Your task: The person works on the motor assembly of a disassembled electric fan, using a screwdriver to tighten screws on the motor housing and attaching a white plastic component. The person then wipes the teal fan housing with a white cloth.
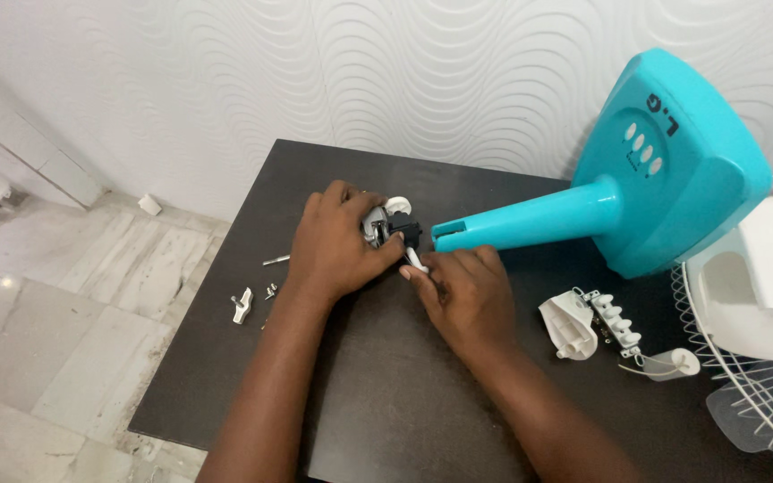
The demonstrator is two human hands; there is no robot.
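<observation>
Head view: left hand (337, 246) clamps a small grey-and-black motor assembly (391, 228) on the dark table (386, 411), beside the teal fan base (646, 179) (lying tipped). Right hand (462, 291) pinches the assembly's white cable (415, 260); loose screws (271, 291) lie left

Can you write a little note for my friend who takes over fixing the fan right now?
Left hand: gripping a small metal and black fan part at the middle of the dark table.
Right hand: pinching a small white piece right next to that part.
The teal fan base lies on its side, its neck pointing at the hands.
White switch parts lie to the right; a wing nut and screws to the left.
Done: fan is taken apart.
Left: the loose pieces are not yet back together.
</observation>
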